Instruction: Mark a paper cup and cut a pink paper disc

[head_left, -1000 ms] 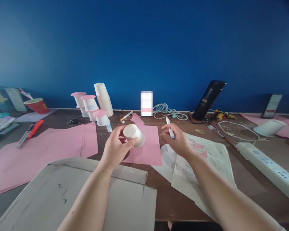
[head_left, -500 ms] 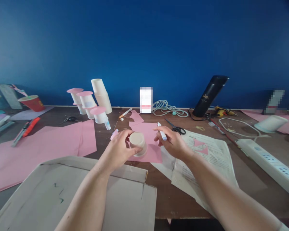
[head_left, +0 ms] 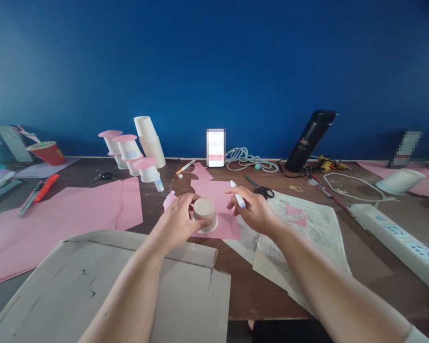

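Observation:
A white paper cup stands upside down on a sheet of pink paper, and my left hand is wrapped round its left side. Between the fingers of my right hand is a white marker, held just above the paper to the right of the cup. Behind that hand lie black-handled scissors. A small pink scrap lies beyond my left hand. Several paper cups topped with pink discs are stacked at the back left, beside a tall cup stack.
Large pink sheets and a grey board cover the left front. Printed paper lies under my right forearm. A power strip, a black flask, a coiled white cable and a propped phone stand around.
The cup has settled flat onto the pink paper, slightly right and more upright, with my left hand still on it. My right hand keeps the marker, almost unmoved.

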The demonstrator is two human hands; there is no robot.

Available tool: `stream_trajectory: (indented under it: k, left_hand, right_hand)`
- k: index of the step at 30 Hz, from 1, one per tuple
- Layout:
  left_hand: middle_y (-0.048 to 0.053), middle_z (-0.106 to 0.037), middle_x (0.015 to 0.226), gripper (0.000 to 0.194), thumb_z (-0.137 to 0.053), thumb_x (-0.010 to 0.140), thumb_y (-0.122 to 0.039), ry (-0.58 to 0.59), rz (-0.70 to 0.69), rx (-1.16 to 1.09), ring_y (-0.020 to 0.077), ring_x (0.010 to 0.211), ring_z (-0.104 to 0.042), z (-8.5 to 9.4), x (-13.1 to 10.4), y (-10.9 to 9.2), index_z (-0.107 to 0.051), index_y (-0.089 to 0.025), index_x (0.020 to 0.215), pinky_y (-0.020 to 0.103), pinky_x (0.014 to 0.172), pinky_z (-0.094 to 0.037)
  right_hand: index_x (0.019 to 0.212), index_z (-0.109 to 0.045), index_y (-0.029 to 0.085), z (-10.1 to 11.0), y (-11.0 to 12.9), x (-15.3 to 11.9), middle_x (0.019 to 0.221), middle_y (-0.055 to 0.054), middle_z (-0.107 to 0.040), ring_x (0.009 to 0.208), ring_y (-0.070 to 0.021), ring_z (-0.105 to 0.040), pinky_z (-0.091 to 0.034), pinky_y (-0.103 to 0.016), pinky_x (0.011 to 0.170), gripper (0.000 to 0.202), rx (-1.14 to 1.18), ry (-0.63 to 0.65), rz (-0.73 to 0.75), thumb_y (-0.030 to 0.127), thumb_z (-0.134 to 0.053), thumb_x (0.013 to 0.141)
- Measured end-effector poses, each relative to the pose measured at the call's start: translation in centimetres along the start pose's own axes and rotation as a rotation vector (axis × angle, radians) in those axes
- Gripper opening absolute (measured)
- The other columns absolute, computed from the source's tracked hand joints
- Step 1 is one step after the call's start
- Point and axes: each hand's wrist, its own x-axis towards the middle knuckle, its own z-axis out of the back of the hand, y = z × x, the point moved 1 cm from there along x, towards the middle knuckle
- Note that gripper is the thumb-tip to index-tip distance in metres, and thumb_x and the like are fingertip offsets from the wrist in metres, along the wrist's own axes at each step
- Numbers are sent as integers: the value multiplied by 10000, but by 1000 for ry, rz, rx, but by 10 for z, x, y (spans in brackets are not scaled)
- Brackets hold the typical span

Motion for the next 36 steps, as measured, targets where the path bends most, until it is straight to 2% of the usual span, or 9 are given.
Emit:
stream_trajectory:
  k: [4,20,36]
  left_hand:
    - [74,-630,1074,520,-685,673,-542,11,13,-10,256,899,-610,0,0,-1,-575,-239,1080,381,741,-490]
    - [75,-627,1112,513,-691,671,-517,-11,-10,-12,265,961,-596,-3,2,2,-565,-242,1085,386,773,-479]
    - [74,-628,1111,511,-682,675,-529,3,-20,-8,259,954,-596,-4,2,1,-568,-242,1081,381,773,-475]
  right_hand:
    - [1201,-563,246,0,0,0,840,-13,-694,637,-118,-654,-491,-235,644,288,2,5,4,307,-431,952]
    - [1151,-575,244,-1,-1,0,832,-1,-700,669,-119,-667,-483,-228,650,253,-18,10,6,255,-438,939]
    - [1130,-578,241,0,1,0,823,-5,-702,652,-127,-666,-482,-242,651,247,-16,21,-11,311,-416,956]
